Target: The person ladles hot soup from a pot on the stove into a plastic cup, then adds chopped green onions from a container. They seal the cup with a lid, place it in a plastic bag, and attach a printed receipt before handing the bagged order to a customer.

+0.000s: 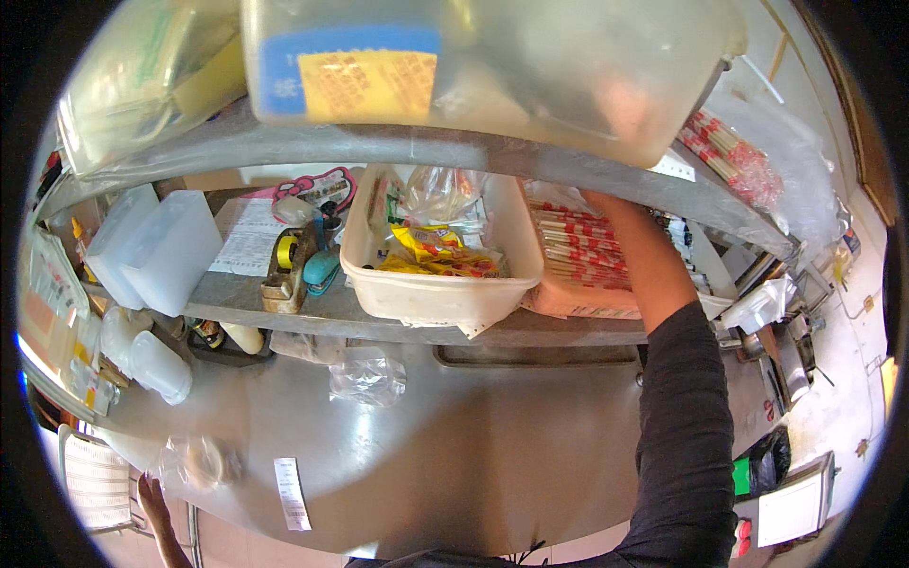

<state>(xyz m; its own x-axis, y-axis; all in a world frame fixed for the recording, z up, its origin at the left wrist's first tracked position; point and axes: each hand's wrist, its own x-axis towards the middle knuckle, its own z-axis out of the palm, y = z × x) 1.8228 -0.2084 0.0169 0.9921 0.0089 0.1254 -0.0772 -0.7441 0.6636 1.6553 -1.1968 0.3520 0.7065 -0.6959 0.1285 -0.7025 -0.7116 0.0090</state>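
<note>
At the lower left, my left hand (152, 497) is beside a clear plastic bag (174, 458) with a round, pale container (207, 463) in it. The fingertips meet the bag's edge, but whether they grip it does not show. My right forearm (660, 263), in a dark pushed-up sleeve, reaches over an orange box (582, 302) of red-and-white paper-wrapped chopsticks (579, 241). The upper shelf's edge hides my right hand. Left of that box stands a white plastic tub (440, 298) with yellow snack or sauce packets (429, 245) and clear bags.
Overhead, a translucent bin (540, 78) stands on the upper metal shelf (440, 145). A tape dispenser (287, 270), a teal stapler (322, 272) and white plastic containers (174, 252) are on the lower shelf. A printed receipt (292, 493) lies on the metal counter (454, 454).
</note>
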